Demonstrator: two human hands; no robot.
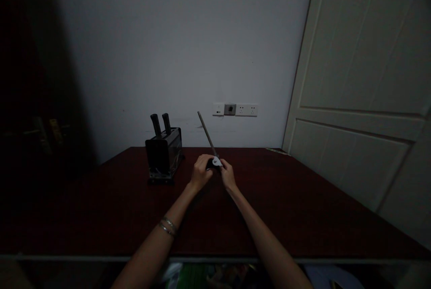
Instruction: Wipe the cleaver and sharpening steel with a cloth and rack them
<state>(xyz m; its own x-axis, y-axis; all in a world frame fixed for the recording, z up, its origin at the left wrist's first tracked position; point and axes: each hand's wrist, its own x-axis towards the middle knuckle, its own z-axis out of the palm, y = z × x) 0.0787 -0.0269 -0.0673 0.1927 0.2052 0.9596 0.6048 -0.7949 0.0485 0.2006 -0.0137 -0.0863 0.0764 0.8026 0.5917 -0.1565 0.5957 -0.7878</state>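
In the head view, both hands are together over the middle of the table, at a tool made of a long thin grey rod [207,133] and a white round piece [216,162] at its lower end. The rod leans up and to the left. My left hand [201,171] is closed at the left side of the white piece, where a dark part shows between thumb and fingers. From the right, my right hand [228,174] pinches the edge of the white piece. The dim light hides what exactly the tool is.
A dark knife block [164,152] with two black handles sticking up stands left of my hands on the dark red table [269,217]. Behind are a pale wall and sockets [246,109]. A white panelled door [357,154] borders the right. Several items lie below the front edge.
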